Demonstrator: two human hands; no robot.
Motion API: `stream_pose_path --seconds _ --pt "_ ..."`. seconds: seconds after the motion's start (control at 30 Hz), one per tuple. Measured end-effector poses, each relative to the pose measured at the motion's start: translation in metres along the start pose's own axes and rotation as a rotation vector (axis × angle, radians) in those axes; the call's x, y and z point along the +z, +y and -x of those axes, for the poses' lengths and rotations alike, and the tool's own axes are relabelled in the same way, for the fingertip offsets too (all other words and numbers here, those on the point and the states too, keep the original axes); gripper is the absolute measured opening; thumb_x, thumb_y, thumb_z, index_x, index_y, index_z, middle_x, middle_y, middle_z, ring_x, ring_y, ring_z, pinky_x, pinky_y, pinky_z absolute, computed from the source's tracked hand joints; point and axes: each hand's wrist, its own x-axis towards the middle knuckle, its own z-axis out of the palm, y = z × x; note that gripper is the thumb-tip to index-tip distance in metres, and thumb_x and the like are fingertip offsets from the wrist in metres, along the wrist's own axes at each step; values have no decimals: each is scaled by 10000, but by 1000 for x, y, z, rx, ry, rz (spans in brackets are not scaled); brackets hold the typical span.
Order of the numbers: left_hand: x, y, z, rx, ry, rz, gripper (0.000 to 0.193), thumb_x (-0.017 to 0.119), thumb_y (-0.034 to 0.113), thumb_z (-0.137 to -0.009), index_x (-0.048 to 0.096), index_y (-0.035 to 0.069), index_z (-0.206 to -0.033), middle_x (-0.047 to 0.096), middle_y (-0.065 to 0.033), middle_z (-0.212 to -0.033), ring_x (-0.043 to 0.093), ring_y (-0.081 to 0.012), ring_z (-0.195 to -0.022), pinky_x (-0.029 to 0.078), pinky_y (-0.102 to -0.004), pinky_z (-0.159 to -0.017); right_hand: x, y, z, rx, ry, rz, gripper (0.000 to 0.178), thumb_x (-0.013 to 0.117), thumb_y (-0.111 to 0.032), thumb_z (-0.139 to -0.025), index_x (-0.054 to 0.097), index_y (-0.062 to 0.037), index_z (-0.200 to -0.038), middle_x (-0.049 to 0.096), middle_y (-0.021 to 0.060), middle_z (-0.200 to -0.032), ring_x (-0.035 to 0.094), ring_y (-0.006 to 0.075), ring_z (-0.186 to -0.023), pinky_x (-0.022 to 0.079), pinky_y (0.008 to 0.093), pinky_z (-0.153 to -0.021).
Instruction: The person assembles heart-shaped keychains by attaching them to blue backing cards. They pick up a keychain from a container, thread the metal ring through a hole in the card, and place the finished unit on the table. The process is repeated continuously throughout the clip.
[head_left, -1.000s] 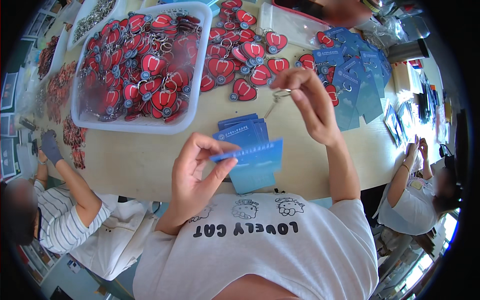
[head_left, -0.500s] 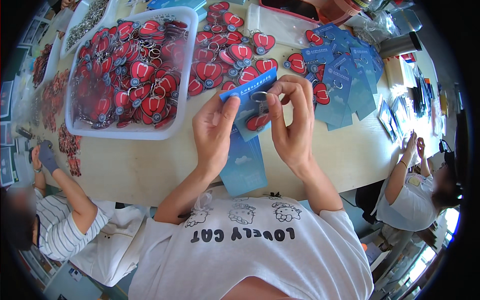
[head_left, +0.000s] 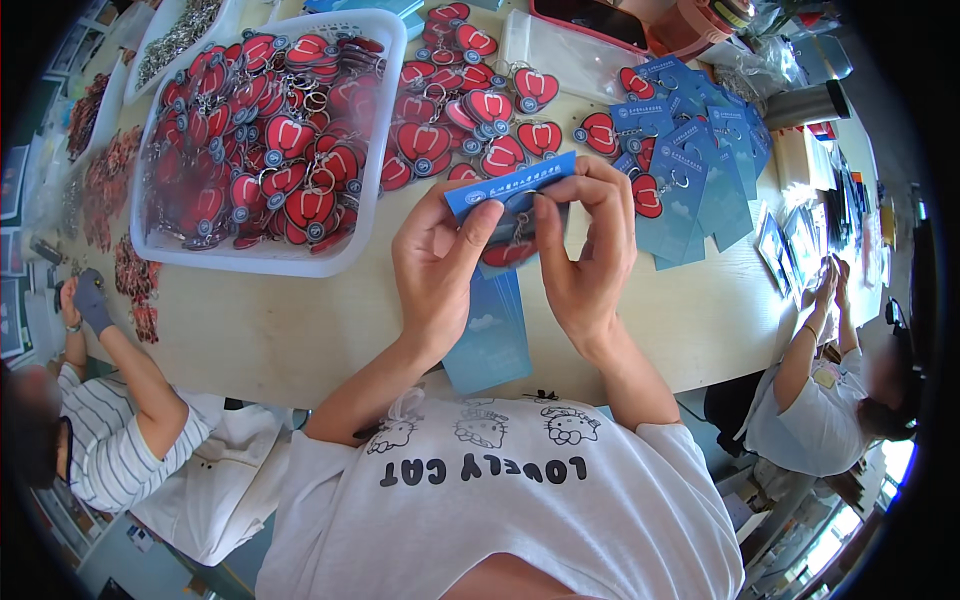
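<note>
My left hand (head_left: 435, 275) grips the left side of a blue card (head_left: 500, 190), thumb in front and fingers behind. The card's top bends toward me. My right hand (head_left: 592, 255) is closed at its right side, thumb pressing a metal key ring against the front. From that ring hangs a red heart-shaped keychain (head_left: 508, 253), partly hidden by my right thumb. Just below my hands, a small stack of blue cards (head_left: 490, 340) lies on the table.
A white tub (head_left: 392, 130) heaped with red keychains stands at left. Loose keychains (head_left: 425, 145) lie beside it. Cards with keychains attached (head_left: 675, 195) overlap at right. Behind are a phone (head_left: 590, 22) and a metal flask (head_left: 810, 103). Co-workers sit on both sides.
The card has tipped and bent, its top edge now more level. My right thumb has pushed the key ring up to it, and my right fingers have closed round its right edge.
</note>
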Motion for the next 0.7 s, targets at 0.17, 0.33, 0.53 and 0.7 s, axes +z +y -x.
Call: stream_pose_path --seconds 0.17,0.33,0.53,0.7 --pt "-6 -3 -2 47 -31 -18 185 639 41 -890 575 1 -1060 610 -35 -990 573 -83 -933 460 -242 -826 1 -2 4 78 9 -126 250 763 28 -690 590 -25 -862 580 127 -994 578 247 -902 465 323 -735" --pt "1 -2 3 -70 -45 43 212 659 5 -861 596 -5 -1063 633 -42 -1013 591 -95 -944 476 -258 -854 3 -4 5 173 104 -463 300 716 79 -766 511 7 -973 543 118 -1021 581 119 -827 499 232 -642" --pt "-1 1 1 -151 -43 98 198 652 19 -869 617 0 -1063 658 -42 -988 602 -91 -921 475 -255 -849 2 -6 6 139 63 -408 312 664 78 -817 474 18 -1057 542 101 -1031 584 85 -790 482 208 -664" --pt "-4 4 0 -149 -68 101 212 637 37 -885 609 -2 -1091 657 -41 -1011 603 -95 -940 467 -252 -859 -3 -8 6 228 -34 -491 348 625 80 -839 442 20 -1129 531 87 -1058 585 101 -904 476 216 -774"
